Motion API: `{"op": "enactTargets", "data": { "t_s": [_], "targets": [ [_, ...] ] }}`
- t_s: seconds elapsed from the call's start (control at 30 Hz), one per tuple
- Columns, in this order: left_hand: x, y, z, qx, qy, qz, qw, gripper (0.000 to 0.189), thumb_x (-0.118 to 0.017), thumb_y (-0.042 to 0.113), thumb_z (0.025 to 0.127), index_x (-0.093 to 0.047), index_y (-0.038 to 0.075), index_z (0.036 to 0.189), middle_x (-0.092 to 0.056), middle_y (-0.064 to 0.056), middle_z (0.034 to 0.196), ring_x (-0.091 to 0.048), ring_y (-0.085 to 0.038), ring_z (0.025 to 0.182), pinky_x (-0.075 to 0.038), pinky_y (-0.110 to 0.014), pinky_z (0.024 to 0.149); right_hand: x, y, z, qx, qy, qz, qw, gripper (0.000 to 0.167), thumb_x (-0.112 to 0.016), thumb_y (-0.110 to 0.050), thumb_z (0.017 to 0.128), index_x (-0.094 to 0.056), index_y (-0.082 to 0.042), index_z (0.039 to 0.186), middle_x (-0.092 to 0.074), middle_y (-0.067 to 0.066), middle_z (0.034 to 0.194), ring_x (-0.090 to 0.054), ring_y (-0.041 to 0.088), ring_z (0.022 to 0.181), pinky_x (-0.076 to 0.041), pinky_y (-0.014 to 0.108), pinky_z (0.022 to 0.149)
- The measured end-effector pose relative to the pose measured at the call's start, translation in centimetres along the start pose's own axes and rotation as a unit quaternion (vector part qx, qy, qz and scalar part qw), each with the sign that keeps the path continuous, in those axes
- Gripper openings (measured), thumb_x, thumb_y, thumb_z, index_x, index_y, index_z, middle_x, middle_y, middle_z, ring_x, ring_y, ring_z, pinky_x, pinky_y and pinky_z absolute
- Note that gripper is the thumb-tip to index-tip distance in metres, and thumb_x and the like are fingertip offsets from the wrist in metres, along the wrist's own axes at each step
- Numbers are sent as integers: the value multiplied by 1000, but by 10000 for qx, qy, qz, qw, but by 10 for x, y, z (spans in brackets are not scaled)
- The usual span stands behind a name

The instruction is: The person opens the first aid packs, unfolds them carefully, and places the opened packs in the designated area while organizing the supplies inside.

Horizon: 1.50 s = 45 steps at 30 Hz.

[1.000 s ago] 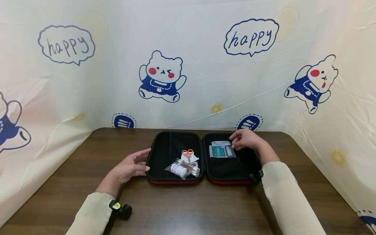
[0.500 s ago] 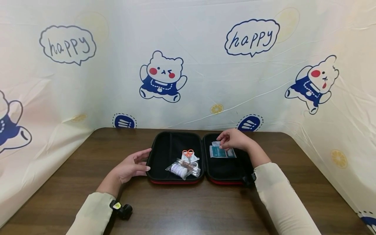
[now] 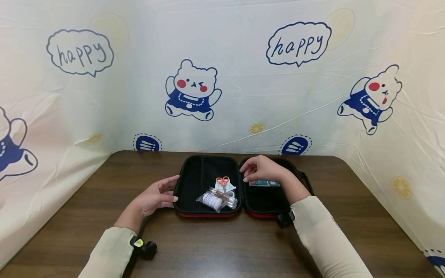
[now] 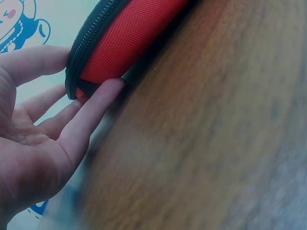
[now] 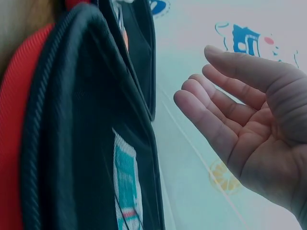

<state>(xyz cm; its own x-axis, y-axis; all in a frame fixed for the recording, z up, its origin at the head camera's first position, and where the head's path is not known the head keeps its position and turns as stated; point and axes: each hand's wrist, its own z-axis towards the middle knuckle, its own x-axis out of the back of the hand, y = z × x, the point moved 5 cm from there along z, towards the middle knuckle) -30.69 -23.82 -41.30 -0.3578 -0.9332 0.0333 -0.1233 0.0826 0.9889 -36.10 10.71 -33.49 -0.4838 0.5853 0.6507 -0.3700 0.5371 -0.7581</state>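
Note:
A black-lined case with a red shell [image 4: 129, 38] lies unfolded on the table, its left half [image 3: 189, 185] and right half [image 3: 267, 200] side by side. My left hand [image 3: 156, 197] touches the left half's outer edge; in the left wrist view its fairly straight fingers meet the zipper rim and red side. Over the right half hovers my right hand [image 3: 265, 170], fingers loosely bent and holding nothing. It partly covers a green-and-white packet [image 3: 264, 183], which lies in that half. Orange-handled scissors [image 3: 222, 181] and a clear bag with a white roll [image 3: 212, 200] lie in the left half.
White-tipped sticks [image 3: 229, 200] lie beside the roll. The brown wooden table [image 3: 215, 247] extends in front of the case and to both sides. A patterned curtain [image 3: 240, 96] hangs right behind the table.
My right hand has moved left across the right half, from beyond the packet's right end towards the case's hinge. My left hand stays at the left edge, and the case contents look unmoved.

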Motion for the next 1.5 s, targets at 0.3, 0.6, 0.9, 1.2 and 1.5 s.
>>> {"op": "enactTargets", "data": {
  "t_s": [0.3,0.6,0.9,1.2,1.5],
  "targets": [
    [1,0,1,14,23,-5,10000,84,-69,-1,86,-22,7,155,-13,-25,158,-45,-37,125,-53,-43,90,-23,-17,-2,265,-177,-226,9992,29,-77,-8,83,-67,1,109,-67,3,88,-65,15,75,-57,30,67],
    [2,-1,1,-19,-14,29,10000,84,-69,-1,86,-22,7,155,-13,-25,158,-48,-34,121,-53,-43,90,-44,-30,-5,487,-286,-653,9963,28,-78,-8,82,-71,-6,109,-69,10,100,-64,13,84,-55,28,75],
    [2,-2,1,-33,-30,19,10000,84,-69,-1,87,-22,7,155,-12,-25,158,-47,-35,122,-53,-42,91,-65,-24,-2,430,-332,-459,9975,29,-79,-1,78,-71,-7,105,-69,3,95,-64,13,82,-55,27,72],
    [4,-5,2,44,89,28,9999,84,-70,-1,85,-24,9,155,-15,-24,158,-48,-34,121,-52,-43,91,-75,-16,2,416,-264,-403,9980,29,-79,4,75,-74,-9,101,-67,-2,91,-61,12,77,-54,26,69],
    [4,-6,2,38,54,68,10000,84,-70,1,86,-23,9,155,-14,-23,158,-45,-37,124,-52,-44,92,-59,-12,-4,336,255,-484,9979,24,-68,3,82,-75,-10,100,-68,0,86,-59,13,72,-53,27,64]
  ]
}}
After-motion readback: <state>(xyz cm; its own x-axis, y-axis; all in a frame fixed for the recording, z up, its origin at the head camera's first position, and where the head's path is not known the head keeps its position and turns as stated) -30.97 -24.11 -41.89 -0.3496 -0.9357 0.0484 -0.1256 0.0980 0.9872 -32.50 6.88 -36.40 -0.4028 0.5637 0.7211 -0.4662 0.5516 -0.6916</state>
